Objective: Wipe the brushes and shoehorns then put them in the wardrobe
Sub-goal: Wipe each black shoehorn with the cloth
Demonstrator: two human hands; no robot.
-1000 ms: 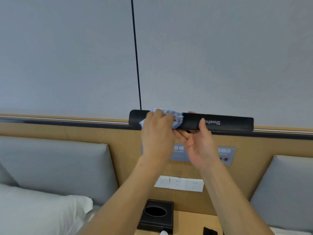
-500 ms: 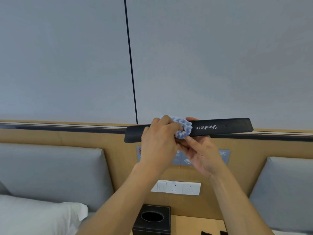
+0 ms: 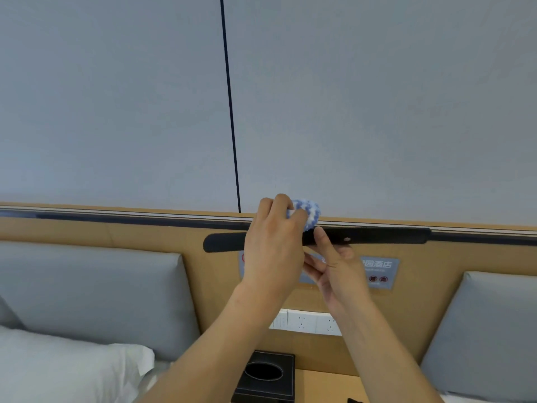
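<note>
While held level, shoehorn point(image 3: 386, 235) black, slim

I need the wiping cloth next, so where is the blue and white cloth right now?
In the head view it sits just right of centre: the blue and white cloth is bunched in the left hand, against the top edge of the black shoehorn that the right hand holds.

**Shoehorn held level before the headboard**

The shoehorn point(image 3: 377, 235) lies crosswise, headboard point(image 3: 145, 231) behind it. Left hand point(image 3: 273, 242) at its middle, cloth point(image 3: 308, 212) at 1 o'clock; right hand point(image 3: 337, 271) at 4 o'clock. Tissue box point(image 3: 264, 376) at 6 o'clock, pillow point(image 3: 66, 370) at 8.
</note>
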